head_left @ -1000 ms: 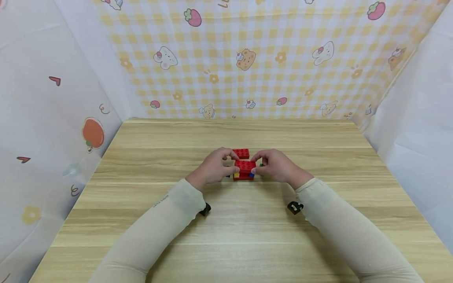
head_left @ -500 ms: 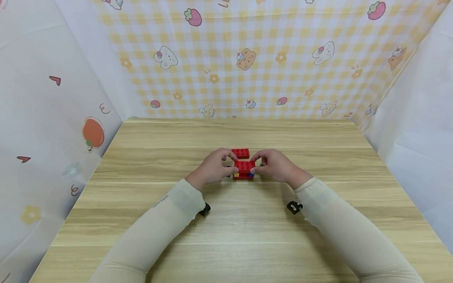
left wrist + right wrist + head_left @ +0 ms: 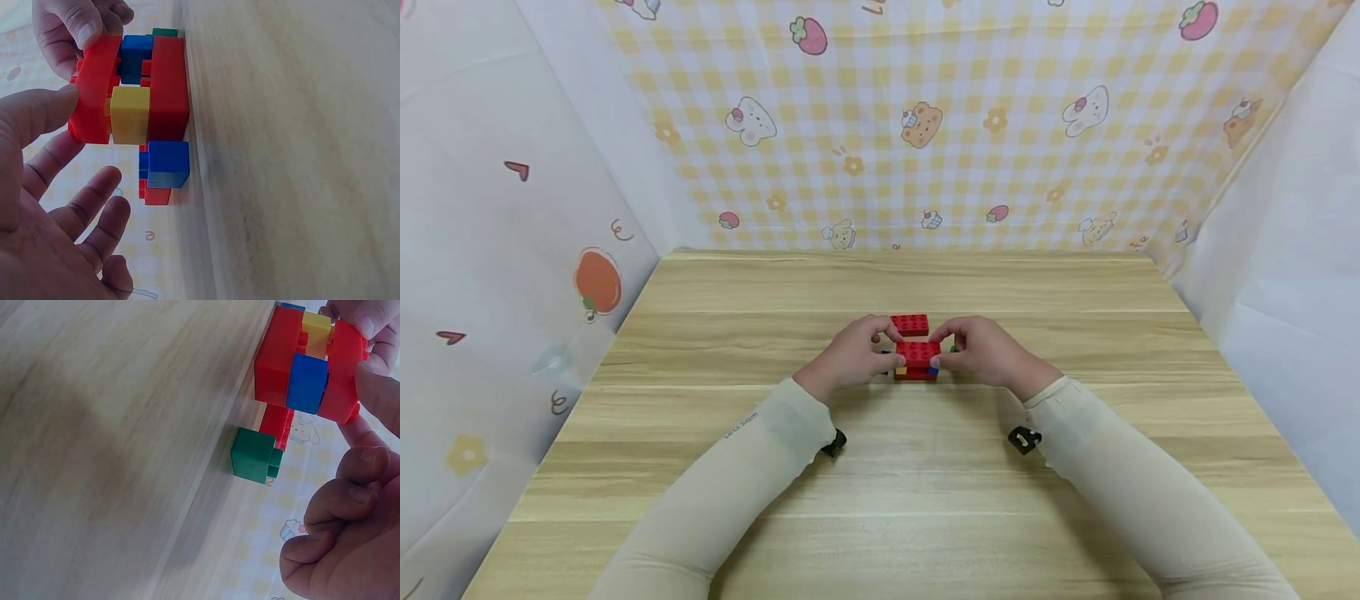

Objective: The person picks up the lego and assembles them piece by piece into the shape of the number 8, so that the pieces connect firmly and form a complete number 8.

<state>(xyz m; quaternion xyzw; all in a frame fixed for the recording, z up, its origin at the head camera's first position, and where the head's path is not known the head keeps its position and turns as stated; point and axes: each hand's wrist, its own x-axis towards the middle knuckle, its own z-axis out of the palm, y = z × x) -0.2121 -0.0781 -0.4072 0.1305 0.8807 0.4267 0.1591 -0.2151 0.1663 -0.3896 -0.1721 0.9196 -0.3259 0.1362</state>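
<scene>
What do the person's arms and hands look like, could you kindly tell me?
Both hands are bare. Long cream sleeves reach the wrists; the left one bears dark lettering too small to read. A small black fitting shows under each sleeve.

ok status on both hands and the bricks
Left hand and right hand pinching upper red brick. Yellow brick and blue brick beneath, on lower red brick. No obstruction seen; loose green brick nearby.
</scene>
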